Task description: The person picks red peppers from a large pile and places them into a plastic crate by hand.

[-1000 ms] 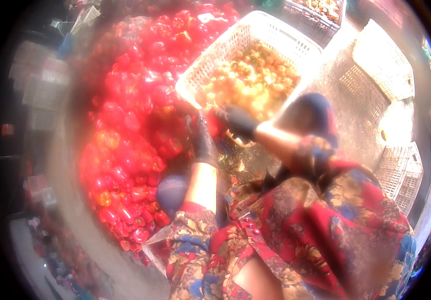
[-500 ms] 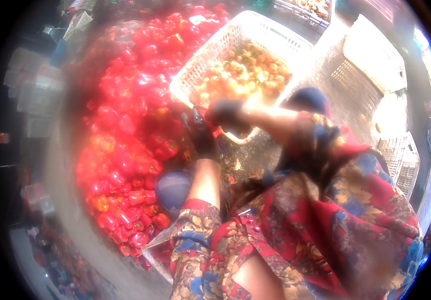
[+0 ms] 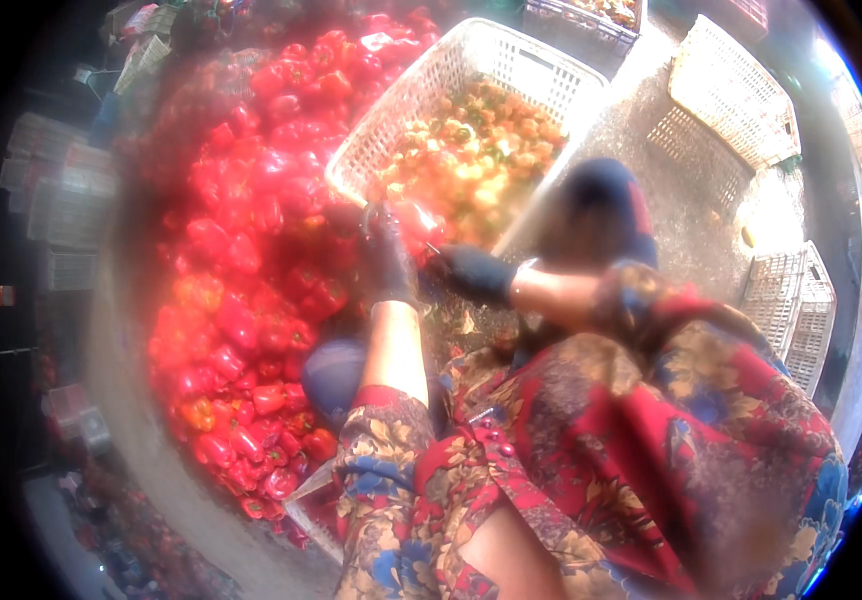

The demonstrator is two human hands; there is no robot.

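A red bell pepper (image 3: 417, 226) is in my left hand (image 3: 387, 258), whose dark glove wraps its left side at the near edge of the white crate. Just right of it, my right hand (image 3: 477, 275), also in a dark glove, is closed around a thin, pointed tool (image 3: 434, 248). Only the tip of that tool shows, close to the pepper. The white plastic crate (image 3: 351, 165) holds many yellowish-green pepper cores (image 3: 486, 140). To the left, a large heap of red bell peppers (image 3: 241, 245) covers the floor.
My dark-covered knees (image 3: 601, 205) flank the work area. Another white crate (image 3: 736, 90) lies tipped at the far right, with a further one (image 3: 791, 310) below it. A filled crate (image 3: 591, 18) stands beyond. Stacked pale crates (image 3: 66, 195) are at far left.
My right hand has drawn back from the crate's near edge, toward me and slightly right. The pepper in my left hand now shows more plainly. The whole view has shifted slightly.
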